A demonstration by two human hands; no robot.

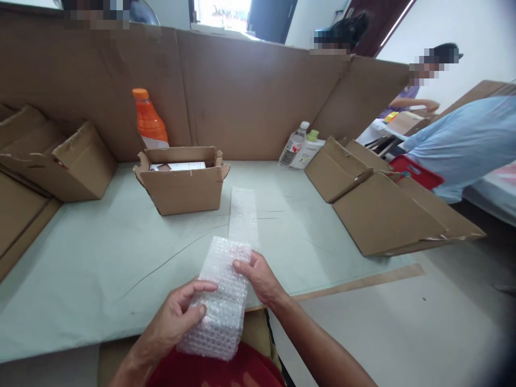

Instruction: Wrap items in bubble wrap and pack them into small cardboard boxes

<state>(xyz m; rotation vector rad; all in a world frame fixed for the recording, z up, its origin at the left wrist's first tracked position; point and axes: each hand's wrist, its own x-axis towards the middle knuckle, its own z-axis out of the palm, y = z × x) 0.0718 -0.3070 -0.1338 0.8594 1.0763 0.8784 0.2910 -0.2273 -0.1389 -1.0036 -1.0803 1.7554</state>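
A folded piece of clear bubble wrap (pixel 226 301) is held in front of me over the table's near edge, tilted toward my body. My left hand (pixel 177 312) grips its left side, thumb and index finger lying on the upper face. At its upper right edge, my right hand (pixel 258 271) pinches the wrap, thumb on top and the other fingers beneath. Whether anything is inside the wrap I cannot tell. Just beyond it, a flat strip of bubble wrap (pixel 243 215) lies on the table, its near end hidden behind the held piece.
A cardboard box (pixel 185 188) with white packets stands at centre left. More cardboard boxes are at left (pixel 88 166) and right (pixel 391 215). An orange bottle (pixel 151 121), a clear bottle (pixel 292 148) and a white bottle (pixel 308 153) stand before a cardboard partition (pixel 250 97). Other people are beyond.
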